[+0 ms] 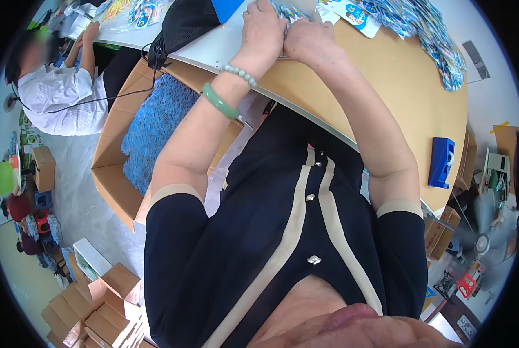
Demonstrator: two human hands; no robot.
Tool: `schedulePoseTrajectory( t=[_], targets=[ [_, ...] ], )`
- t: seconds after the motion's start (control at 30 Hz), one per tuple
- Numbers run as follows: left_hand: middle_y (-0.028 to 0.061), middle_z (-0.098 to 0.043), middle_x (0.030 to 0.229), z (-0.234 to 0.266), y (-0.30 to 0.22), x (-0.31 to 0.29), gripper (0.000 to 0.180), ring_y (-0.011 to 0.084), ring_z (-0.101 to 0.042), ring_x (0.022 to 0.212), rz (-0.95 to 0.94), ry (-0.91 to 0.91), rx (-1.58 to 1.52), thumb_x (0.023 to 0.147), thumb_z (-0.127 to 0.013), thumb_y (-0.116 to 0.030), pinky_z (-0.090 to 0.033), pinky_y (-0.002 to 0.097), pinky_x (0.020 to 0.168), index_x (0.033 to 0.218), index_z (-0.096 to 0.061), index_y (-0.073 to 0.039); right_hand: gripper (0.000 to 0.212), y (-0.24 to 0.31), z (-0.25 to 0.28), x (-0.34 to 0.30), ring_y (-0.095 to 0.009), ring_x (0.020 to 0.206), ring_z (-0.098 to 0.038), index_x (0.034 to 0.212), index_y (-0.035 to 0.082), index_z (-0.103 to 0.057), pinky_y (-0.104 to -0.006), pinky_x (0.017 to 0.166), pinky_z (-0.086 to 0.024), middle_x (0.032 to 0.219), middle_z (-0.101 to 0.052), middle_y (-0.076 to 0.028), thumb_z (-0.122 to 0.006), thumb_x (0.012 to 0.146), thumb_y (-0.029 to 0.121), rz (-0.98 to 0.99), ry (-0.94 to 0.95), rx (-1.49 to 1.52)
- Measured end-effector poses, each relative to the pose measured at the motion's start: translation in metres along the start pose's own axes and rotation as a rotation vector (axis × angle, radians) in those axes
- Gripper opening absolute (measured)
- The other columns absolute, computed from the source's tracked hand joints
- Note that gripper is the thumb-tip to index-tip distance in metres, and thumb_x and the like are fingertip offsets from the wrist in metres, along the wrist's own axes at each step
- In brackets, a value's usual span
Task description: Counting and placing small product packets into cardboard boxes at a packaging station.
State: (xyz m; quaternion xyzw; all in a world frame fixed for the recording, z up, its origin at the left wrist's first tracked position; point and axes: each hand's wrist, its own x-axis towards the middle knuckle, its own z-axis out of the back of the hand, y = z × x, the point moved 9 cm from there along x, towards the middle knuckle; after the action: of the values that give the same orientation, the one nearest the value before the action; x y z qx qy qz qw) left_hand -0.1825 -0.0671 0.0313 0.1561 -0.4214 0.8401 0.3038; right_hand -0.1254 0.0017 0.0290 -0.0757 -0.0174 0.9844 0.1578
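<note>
Close together at the table's far side, both my hands are curled around a small, shiny blue-and-white printed packet (291,13). My left hand (263,28), with a green bangle (219,101) and a beaded bracelet (240,74) on its forearm, has its fingers bent beside the packet. Against the packet's right side, my right hand (310,39) is closed, its fingertips mostly hidden. A white printed card (357,18) lies just right of my hands. Farther right is a large heap of blue-and-white packet strips (439,43).
A blue tape dispenser (441,162) stands on the tan table (381,87) at its right edge. Left of my arms, an open cardboard box (111,174) holds blue netted material (158,130). A black bag (193,26) with a cable sits nearby. A person in white (65,98) works at the left.
</note>
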Motion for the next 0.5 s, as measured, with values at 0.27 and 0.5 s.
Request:
schedulePoseTrajectory(
  t=[0.27,0.5],
  targets=[
    [0.0100,-0.068,0.099,0.011,-0.008,-0.024,0.026,0.0286,-0.066,0.089,-0.451,0.109,0.458,0.093,-0.059,-0.027,-0.042,0.0480,0.082,0.107,-0.058,-0.005,0.023,-0.016,0.008,0.000,-0.028,0.105,-0.066,0.096,0.008,-0.073,-0.0489,0.090,-0.042,0.110,-0.070,-0.013,-0.056,0.086,0.018,0.023,-0.296,0.002],
    [0.0094,-0.068,0.098,0.016,-0.011,-0.015,0.024,0.0275,-0.065,0.092,-0.387,0.334,0.478,0.094,-0.057,-0.028,-0.042,0.0485,0.082,0.104,-0.060,-0.006,0.030,-0.011,-0.011,0.010,-0.032,0.098,-0.066,0.105,0.001,-0.062,-0.0537,0.090,-0.043,0.100,-0.068,-0.018,-0.061,0.089,0.027,0.118,-0.056,-0.064]
  ],
)
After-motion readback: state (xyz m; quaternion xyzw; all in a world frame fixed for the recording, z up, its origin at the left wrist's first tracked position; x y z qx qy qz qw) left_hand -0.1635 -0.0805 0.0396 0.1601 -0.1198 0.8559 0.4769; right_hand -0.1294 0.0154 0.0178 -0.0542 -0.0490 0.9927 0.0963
